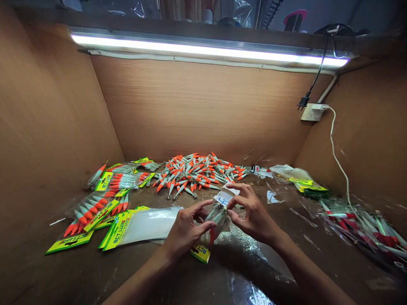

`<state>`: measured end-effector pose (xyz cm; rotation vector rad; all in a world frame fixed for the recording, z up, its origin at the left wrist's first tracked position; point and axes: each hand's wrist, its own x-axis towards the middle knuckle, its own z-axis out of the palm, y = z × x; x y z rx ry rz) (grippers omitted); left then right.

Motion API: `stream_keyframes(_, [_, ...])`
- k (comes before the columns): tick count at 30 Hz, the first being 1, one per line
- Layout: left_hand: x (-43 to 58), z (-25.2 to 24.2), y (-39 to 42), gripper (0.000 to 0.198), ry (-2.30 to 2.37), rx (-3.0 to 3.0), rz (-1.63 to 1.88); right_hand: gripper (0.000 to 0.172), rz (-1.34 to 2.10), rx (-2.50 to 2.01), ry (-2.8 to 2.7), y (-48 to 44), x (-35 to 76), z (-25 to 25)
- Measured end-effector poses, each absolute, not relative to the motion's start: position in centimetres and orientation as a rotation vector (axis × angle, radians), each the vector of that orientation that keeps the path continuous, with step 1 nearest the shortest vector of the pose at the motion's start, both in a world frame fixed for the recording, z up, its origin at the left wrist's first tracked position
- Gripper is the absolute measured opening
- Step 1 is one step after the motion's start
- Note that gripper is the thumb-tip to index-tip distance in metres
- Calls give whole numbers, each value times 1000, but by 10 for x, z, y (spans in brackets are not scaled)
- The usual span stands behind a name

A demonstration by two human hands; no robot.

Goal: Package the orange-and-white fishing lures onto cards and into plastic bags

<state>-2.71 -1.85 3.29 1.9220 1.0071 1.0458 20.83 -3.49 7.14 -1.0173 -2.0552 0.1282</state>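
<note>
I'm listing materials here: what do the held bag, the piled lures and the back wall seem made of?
Held bag: seemingly thin, glossy plastic film, being see-through.
Piled lures: probably smooth plastic, given even orange and pale colouring; painted wood is possible.
Back wall: likely matt wood or wood-look board, given its horizontal grain.

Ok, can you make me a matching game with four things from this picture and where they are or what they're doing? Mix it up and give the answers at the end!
Things
1. Loose orange-and-white squid jigs
2. Black plug
3. Stack of flat BCT LURE bags
4. Left hand

Places and states
A. Holding a clear lure bag
B. Heaped near the back panel
C. Lying on the bench, left of the hands
D. Hanging from a black cord

Right pairs: 1-B, 2-D, 3-C, 4-A
</note>
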Motion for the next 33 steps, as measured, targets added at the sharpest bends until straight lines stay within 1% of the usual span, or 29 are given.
stream_keyframes(6, [-29, 29, -12, 55, 1037, 1912, 1044, 6, 169, -1101, -1951, -27, 222, 74])
stream_keyframes(12, [-33, 19, -3, 58, 1087, 1899, 975, 6, 150, -1160, -1826, -19, 235, 76])
stream_keyframes(19, [-39, 11, 5, 52, 1228, 2085, 1017, 7, 106, -1242, -1754, -4, 245, 67])
stream_keyframes(23, [-34, 21, -4, 46, 1089, 1982, 991, 7, 146, -1174, -1758, -9, 239, 68])
stream_keyframes(27, [-22, 28, -16, 49, 855, 1789, 886, 8, 298, -1100, -1783, -19, 223, 67])
stream_keyframes(31, [-15, 22, -16, 50, 744, 1620, 790, 9, 464, -1061, -1777, -21, 209, 60])
stream_keyframes(33, [-15, 17, -14, 50, 726, 1523, 715, 7, 517, -1048, -1767, -20, 206, 57])
